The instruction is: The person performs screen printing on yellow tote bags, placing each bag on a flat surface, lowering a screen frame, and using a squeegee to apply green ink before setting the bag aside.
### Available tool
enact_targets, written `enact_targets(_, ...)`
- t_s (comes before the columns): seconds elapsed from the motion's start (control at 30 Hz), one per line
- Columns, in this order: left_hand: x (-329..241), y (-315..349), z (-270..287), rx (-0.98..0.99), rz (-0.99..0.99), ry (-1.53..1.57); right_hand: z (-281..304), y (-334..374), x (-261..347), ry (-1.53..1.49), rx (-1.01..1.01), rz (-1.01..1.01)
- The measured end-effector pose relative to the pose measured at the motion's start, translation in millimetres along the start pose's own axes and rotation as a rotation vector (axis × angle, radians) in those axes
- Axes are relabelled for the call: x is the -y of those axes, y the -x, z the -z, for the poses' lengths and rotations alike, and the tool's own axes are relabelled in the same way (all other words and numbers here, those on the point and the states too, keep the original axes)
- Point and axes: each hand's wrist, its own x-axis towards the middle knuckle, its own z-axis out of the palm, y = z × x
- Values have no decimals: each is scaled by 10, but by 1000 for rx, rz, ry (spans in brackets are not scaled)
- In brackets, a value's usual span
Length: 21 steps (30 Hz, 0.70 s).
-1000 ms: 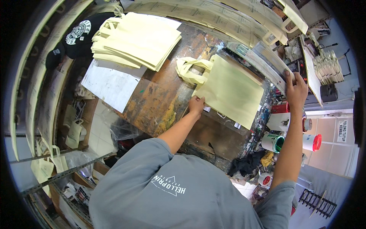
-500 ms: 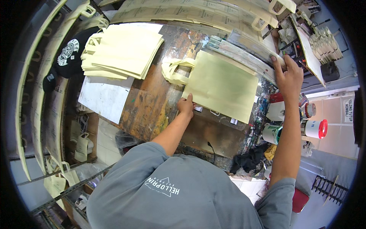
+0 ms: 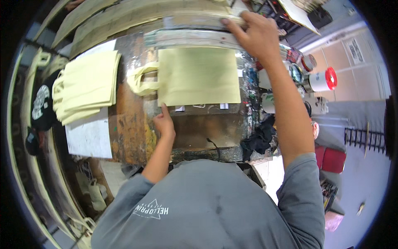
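A pale yellow tote bag lies flat on the paint-stained worktable, its handles spread to the left. My left hand is at the bag's near left corner, one finger stretched onto the edge and the thumb apart. At the far side, a screen-printing frame stands tilted up, seen nearly edge-on. Its right end is in my right hand, with thumb and fingers closed round it. To the left, a stack of matching tote bags rests partly on a white sheet.
Paint pots and a white jar with a red lid stand right of the table. A dark rag lies at its near right corner. Racks of bags run along the far and left sides, where a black cap hangs.
The view has turned and shifted, so the table now looks squarer. My left hand has loosened at the bag's corner, while my right hand keeps its grip on the raised frame.
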Motion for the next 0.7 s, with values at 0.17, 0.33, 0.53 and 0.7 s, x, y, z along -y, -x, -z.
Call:
enact_targets(0.17,-543,1191,-656,409,-1201,-649,95,-101,43,-1,65,-58)
enact_targets(0.33,-405,910,-1206,489,-1310,-952,98,-254,-25,-124,182,-103)
enact_targets(0.53,-317,831,-1220,521,-1322,-954,93,-291,-36,-81,208,-143)
enact_targets(0.7,-345,899,-1195,480,-1338,-885,118,-371,22,-174,238,-202)
